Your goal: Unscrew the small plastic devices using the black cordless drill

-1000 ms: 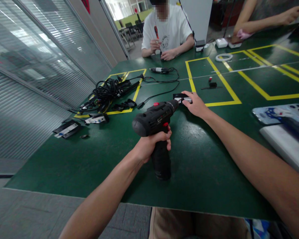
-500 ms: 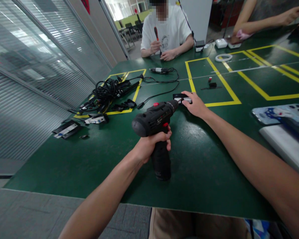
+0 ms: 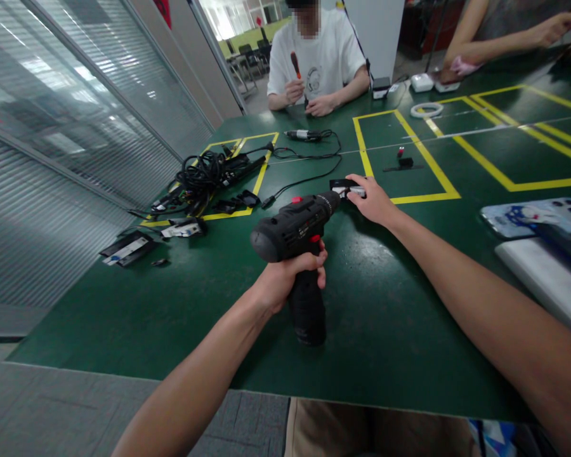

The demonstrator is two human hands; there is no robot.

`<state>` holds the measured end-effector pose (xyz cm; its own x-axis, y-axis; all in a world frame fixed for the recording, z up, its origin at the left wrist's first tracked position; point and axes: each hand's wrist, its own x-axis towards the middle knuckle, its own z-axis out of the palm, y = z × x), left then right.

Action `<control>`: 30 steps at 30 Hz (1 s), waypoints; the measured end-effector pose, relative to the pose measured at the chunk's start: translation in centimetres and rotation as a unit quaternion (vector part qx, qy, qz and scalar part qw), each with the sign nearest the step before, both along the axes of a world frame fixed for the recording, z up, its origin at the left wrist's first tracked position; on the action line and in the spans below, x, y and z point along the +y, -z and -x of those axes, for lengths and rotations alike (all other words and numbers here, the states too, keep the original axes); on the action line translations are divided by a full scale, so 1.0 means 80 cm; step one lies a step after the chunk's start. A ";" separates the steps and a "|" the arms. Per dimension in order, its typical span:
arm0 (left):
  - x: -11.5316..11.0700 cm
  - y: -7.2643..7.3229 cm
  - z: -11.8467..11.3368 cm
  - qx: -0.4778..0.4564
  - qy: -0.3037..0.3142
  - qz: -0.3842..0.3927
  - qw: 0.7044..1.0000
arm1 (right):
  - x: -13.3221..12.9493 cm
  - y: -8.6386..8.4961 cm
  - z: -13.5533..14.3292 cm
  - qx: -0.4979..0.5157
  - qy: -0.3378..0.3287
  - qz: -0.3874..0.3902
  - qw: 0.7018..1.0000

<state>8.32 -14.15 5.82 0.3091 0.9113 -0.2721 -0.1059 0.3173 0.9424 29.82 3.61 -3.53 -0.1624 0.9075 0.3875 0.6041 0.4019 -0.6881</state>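
Note:
My left hand (image 3: 292, 276) is wrapped round the handle of a black cordless drill (image 3: 290, 228) with red switches. The drill's chuck points away from me, toward a small black and white case (image 3: 341, 186) lying on the green table (image 3: 195, 324). Whether the bit touches the case, I cannot tell. With its fingers closed on the right end of that case, my right hand (image 3: 371, 200) keeps it against the tabletop. The hand and the chuck hide part of the case.
To the left lie a heap of black cables (image 3: 209, 174) and two opened black housings, one nearer (image 3: 128, 247). A corded tool (image 3: 304, 134) lies farther back. A phone (image 3: 535, 216) rests at right. Across the table a person (image 3: 316, 70) holds a screwdriver (image 3: 295, 65); another person's arm (image 3: 509, 43) shows at the upper right.
Both my hands, the drill and the case stay practically where they were. The screwdriver across the table tilts slightly more to the left.

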 end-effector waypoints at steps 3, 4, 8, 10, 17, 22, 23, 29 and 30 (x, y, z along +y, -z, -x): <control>0.000 0.001 0.000 -0.004 0.002 0.000 1.000 | 0.000 0.001 0.000 0.001 0.000 0.003 1.000; 0.000 0.001 0.001 -0.006 0.003 0.000 1.000 | 0.000 0.001 0.000 0.001 0.000 0.004 1.000; 0.000 0.001 0.001 -0.008 0.003 0.000 1.000 | 0.000 0.001 -0.001 0.001 -0.001 0.006 1.000; 0.000 0.000 0.000 -0.006 0.003 0.001 1.000 | 0.000 0.001 -0.001 0.003 -0.002 0.006 1.000; 0.000 -0.001 0.000 -0.008 0.003 -0.001 1.000 | 0.000 0.000 0.000 -0.001 0.001 -0.002 1.000; 0.000 0.001 0.000 -0.007 0.008 -0.006 1.000 | 0.000 0.000 0.001 0.003 -0.003 -0.008 1.000; 0.000 0.001 0.000 -0.005 0.007 -0.008 1.000 | 0.000 0.000 0.001 0.003 -0.002 -0.008 1.000; 0.000 0.001 0.000 -0.006 0.006 -0.007 1.000 | -0.001 -0.001 0.001 0.008 -0.001 -0.002 1.000; 0.000 0.001 0.000 -0.006 0.006 -0.007 1.000 | -0.001 0.000 0.001 0.008 -0.001 -0.001 1.000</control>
<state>8.31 -14.14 5.78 0.3230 0.9111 -0.2559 -0.1128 0.3055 0.9455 29.72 3.54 -3.50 -0.1586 0.9060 0.3924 0.5918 0.4054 -0.6968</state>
